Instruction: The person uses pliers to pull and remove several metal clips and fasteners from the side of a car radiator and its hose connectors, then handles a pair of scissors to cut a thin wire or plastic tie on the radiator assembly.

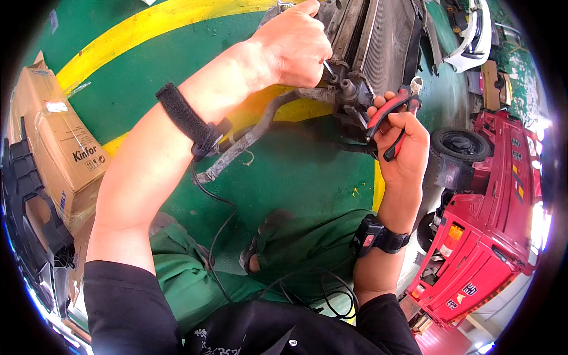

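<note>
My left hand (296,47) is closed in a fist beside the end of a radiator (378,44). A thin metal shaft (329,69) sticks out below its fingers toward the grimy pipe fitting (349,89); what is inside the fist is hidden. A dirty grey hose (254,136) runs from that fitting down to the left. My right hand (402,139), right of the fitting, is wrapped round a pair of pliers (395,112) with red and black handles. The pliers' metal head points up and away from the fitting.
A cardboard box (71,154) and black plastic parts (35,207) stand at the left. On the right is a red vehicle (479,236) with a wheel (461,145). A white bumper (473,41) lies at the far right. A black cable (228,204) hangs from my left wristband.
</note>
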`<state>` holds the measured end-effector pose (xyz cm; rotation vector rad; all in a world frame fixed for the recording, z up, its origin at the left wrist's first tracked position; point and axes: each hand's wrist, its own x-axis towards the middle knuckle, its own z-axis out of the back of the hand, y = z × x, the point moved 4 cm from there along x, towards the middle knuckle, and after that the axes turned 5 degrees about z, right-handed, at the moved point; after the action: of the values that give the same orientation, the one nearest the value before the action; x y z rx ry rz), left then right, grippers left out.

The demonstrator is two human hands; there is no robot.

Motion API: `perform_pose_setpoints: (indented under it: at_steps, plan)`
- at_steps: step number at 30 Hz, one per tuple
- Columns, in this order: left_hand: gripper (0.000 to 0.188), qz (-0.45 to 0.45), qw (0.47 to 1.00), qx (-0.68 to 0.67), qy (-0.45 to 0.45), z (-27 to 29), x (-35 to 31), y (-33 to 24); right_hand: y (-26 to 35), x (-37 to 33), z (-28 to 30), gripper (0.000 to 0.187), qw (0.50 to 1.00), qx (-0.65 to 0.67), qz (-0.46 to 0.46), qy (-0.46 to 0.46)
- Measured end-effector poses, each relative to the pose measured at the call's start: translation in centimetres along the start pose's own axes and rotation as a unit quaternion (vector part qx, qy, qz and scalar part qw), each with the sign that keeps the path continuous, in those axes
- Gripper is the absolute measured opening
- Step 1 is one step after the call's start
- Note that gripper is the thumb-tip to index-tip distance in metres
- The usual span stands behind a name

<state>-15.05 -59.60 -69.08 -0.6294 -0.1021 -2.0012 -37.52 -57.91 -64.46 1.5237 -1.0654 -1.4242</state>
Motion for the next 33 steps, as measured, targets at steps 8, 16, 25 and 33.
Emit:
perform_pose_setpoints:
  at_steps: [8,16,25,33]
  plan:
    - [0.019,-0.042,0.994,0.042,0.091,0.2,1.0,-0.3,0.2,-0.5,-0.5,0.041,0.999,-0.044,0.007,-0.011]
    - [0.007,-0.056,0.997,0.045,-0.013,-0.1,0.5,-0.8,0.4,-1.0,-0.9,0.039,0.997,-0.078,0.017,-0.015]
    - [0.008,-0.017,0.998,-0.055,-0.018,-2.8,-0.4,-0.4,0.3,-0.8,-1.2,0.036,0.997,-0.07,0.021,-0.021]
    - [0.007,0.039,0.988,-0.148,-0.008,-3.5,-1.9,-0.1,0.3,-0.8,-1.2,0.042,0.996,-0.084,0.017,-0.008]
